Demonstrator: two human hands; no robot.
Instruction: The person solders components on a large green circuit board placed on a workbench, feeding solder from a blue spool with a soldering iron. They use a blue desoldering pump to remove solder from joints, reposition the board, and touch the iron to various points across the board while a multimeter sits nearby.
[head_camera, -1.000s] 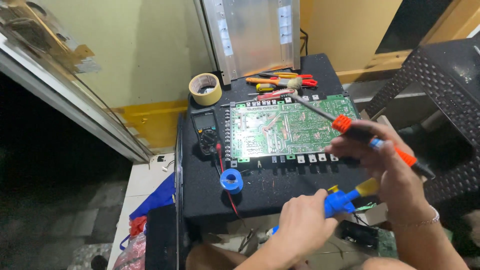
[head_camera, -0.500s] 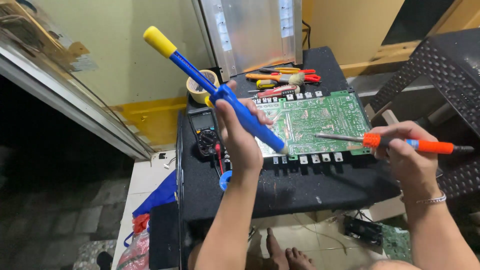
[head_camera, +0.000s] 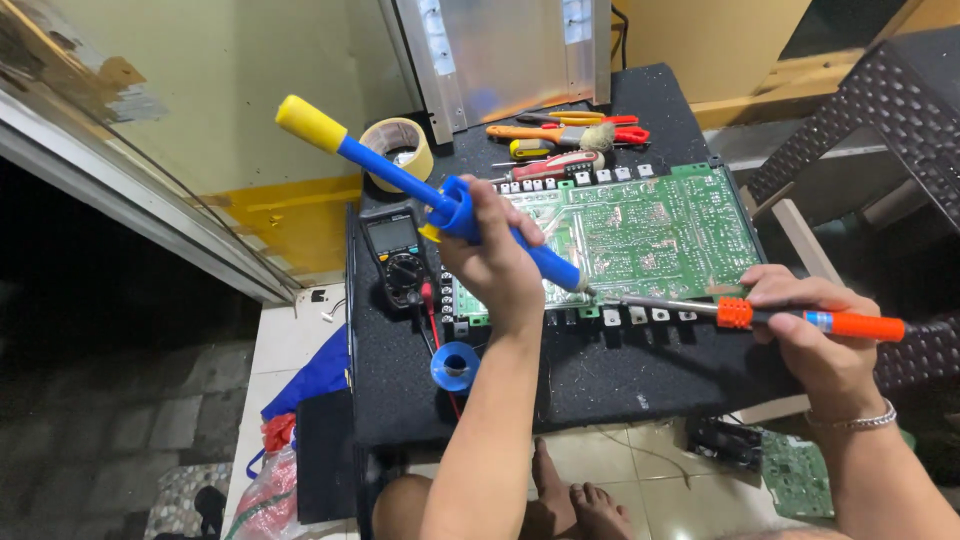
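- Head view, left hand (head_camera: 497, 262): it is clenched round the blue barrel of a solder sucker (head_camera: 440, 205). The sucker slants, its yellow plunger knob up and to the left, its nozzle down at the near edge of the green board (head_camera: 640, 235). Held like that, I judge, the nozzle can sit right on a joint while the thumb stays near the yellow trigger.
- Head view, right hand (head_camera: 815, 335): it grips the orange handle of a soldering iron (head_camera: 760, 315), fingers wrapped well back from the hot end. The iron lies almost level, its metal tip pointing left and meeting the sucker's nozzle at the same spot on the board's near edge. Both tips converge there, just beside the row of white square parts (head_camera: 640, 315).
- Relative to the grips: the working spot lies between the two hands, just below the left fist and well to the left of the right fist, at the far end of the iron's shaft.
- The board lies flat, solder side up, on a black mat (head_camera: 600, 380), which likely protects it and keeps it from sliding.
- Around: a multimeter (head_camera: 395, 255) left of the board, a blue solder reel (head_camera: 455, 365) near the left forearm, a tape roll (head_camera: 400, 150) and hand tools (head_camera: 560, 135) at the far end, within reach but clear of the hands.
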